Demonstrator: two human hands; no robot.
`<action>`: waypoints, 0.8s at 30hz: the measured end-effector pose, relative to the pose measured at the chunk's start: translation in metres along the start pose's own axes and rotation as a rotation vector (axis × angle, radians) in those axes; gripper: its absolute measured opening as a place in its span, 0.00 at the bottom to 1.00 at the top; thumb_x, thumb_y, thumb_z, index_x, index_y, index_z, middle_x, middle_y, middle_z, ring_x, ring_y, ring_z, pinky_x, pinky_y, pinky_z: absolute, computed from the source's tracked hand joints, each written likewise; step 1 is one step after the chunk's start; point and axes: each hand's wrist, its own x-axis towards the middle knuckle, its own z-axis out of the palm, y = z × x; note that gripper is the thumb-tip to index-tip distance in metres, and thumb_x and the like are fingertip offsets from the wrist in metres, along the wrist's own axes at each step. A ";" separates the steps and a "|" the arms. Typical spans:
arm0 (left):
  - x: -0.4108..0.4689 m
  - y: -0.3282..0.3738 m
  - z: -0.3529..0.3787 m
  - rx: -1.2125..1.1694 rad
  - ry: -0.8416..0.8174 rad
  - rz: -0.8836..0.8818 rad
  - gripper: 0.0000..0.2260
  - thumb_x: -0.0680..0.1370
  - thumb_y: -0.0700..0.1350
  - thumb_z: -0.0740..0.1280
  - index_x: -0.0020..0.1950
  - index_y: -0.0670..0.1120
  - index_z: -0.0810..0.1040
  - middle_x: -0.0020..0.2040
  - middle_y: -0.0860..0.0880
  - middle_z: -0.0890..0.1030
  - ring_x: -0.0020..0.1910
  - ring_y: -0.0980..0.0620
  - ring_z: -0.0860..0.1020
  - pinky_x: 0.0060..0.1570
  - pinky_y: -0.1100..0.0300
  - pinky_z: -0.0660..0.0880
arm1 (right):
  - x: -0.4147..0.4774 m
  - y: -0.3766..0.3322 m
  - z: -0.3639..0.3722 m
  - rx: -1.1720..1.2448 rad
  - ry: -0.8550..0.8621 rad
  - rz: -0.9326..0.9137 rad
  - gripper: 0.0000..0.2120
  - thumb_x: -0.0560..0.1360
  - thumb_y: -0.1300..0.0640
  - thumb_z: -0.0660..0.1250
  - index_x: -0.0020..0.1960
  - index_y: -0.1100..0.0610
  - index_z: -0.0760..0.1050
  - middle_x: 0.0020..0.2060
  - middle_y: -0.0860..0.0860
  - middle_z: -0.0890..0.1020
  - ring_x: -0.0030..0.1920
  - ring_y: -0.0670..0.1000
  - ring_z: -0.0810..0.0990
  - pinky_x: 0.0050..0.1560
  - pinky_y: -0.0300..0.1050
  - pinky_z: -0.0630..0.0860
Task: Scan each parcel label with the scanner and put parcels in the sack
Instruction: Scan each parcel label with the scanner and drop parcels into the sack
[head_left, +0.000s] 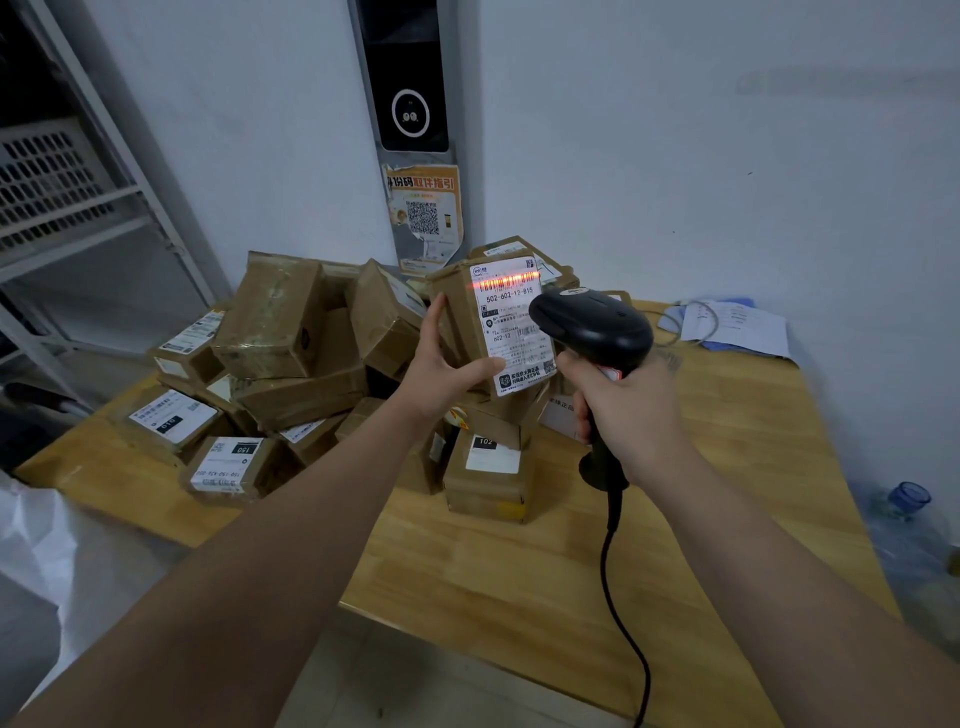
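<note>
Holds a brown cardboard parcel (460, 312) upright above the table (701, 493) in the left hand (441, 374). Lays the thumb across the lower edge of the white label (511, 327) and presses the fingers (434, 317) up along the box's left side, grasping it between the two. Presents the label face-on to the camera.

Grips the handle of a black scanner (592, 327) in the right hand (631, 415), fingers wrapped tight around it. Aims the scanner's head at the label from just in front of its right edge, overlapping that edge in view. Throws a red scan line (506, 283) across the barcode near the top of the label. Trails a black cable (613, 597) from the foot of the handle down past the table's front edge.

Heaped on the far left part of the table, behind and below the held parcel: a loose pile of brown parcels (291, 353), many with white labels, several tilted against one another. At the lower left, beside the table: the white sack (47, 545), only partly in view, mouth not discernible. On the far right corner of the table: papers (737, 327) and a thin pale wire.

Further off: a metal shelf (104, 208) with a perforated basket on the left, a wall panel (410, 104) with a peeling poster (426, 208) beneath it, and a blue-capped bottle (909, 499) low on the right.
</note>
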 end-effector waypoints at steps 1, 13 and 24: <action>-0.001 0.000 0.000 0.003 0.002 0.006 0.48 0.69 0.45 0.78 0.77 0.62 0.49 0.69 0.50 0.70 0.67 0.47 0.72 0.62 0.43 0.75 | -0.001 0.003 0.000 0.009 0.004 -0.006 0.16 0.76 0.53 0.69 0.31 0.57 0.74 0.22 0.53 0.74 0.24 0.52 0.74 0.32 0.47 0.76; -0.007 0.000 0.010 0.092 0.046 0.139 0.48 0.67 0.49 0.79 0.75 0.63 0.50 0.74 0.50 0.63 0.73 0.51 0.65 0.66 0.51 0.70 | -0.015 0.016 -0.005 0.046 -0.012 0.027 0.17 0.76 0.54 0.70 0.29 0.56 0.74 0.21 0.51 0.74 0.23 0.51 0.74 0.30 0.45 0.74; -0.002 0.002 0.005 0.320 0.101 0.207 0.55 0.61 0.59 0.79 0.77 0.62 0.45 0.75 0.49 0.57 0.74 0.48 0.61 0.67 0.38 0.68 | -0.012 -0.014 -0.035 -0.085 -0.086 0.042 0.17 0.75 0.53 0.70 0.32 0.62 0.76 0.25 0.56 0.76 0.25 0.53 0.75 0.28 0.43 0.73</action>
